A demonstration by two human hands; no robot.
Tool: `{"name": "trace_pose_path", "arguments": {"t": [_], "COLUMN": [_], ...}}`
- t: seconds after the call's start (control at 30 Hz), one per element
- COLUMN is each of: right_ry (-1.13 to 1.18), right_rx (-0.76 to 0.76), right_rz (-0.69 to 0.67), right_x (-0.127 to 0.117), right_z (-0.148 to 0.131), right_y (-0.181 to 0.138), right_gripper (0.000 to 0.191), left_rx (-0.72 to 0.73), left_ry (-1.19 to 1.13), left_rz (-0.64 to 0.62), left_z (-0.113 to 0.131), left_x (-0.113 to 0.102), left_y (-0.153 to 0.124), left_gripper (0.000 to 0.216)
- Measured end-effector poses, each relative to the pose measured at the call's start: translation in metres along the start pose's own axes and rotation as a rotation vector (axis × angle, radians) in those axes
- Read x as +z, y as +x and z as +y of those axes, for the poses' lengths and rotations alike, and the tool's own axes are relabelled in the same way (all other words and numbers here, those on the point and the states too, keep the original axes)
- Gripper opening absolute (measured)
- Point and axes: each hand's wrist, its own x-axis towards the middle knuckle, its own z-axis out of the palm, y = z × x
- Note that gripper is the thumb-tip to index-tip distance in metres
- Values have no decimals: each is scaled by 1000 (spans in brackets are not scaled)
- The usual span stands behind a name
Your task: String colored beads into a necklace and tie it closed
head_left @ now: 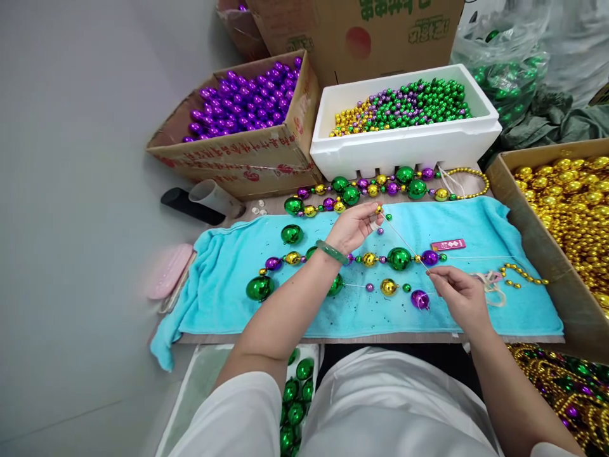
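Observation:
My left hand (pixel 354 225) is raised over the turquoise towel (pixel 228 304), fingers pinched on a small gold bead (pixel 379 209) at the end of a thin white string (pixel 404 241). A green bangle circles that wrist. My right hand (pixel 459 293) pinches the other end of the taut string near a purple bead (pixel 429 257). Under the hands lies a partly strung row of green, gold and purple beads (pixel 398 258). Loose beads, among them a purple one (pixel 420 299) and a large green one (pixel 259 287), rest on the towel.
A white foam box (pixel 404 147) of mixed beads stands behind the towel, with a finished bead strand (pixel 361 189) in front of it. A cardboard box of purple beads (pixel 247 101) is at back left, a box of gold beads (pixel 571 203) at right. Green beads (pixel 295 400) lie by my lap.

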Motion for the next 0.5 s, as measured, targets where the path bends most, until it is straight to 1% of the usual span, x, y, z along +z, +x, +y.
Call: {"name": "trace_pose_path", "arguments": {"t": [0.23,0.4,0.5], "right_ry": [-2,-18,4], "right_rx": [0,3,-2], "right_rz": [5,-5,15], "right_x": [2,1,1], "right_z": [-1,-2,-3], "right_y": [1,-1,-1], "right_gripper": [20,19,20], "left_rx": [-3,86,84], "left_ry": [32,50,14], "left_rz": [-5,-24,-15], "left_z": [-2,-4,-4], "left_x": [-2,1,4], "left_y": [-1,-4,-5], "left_gripper": [10,19,15]}}
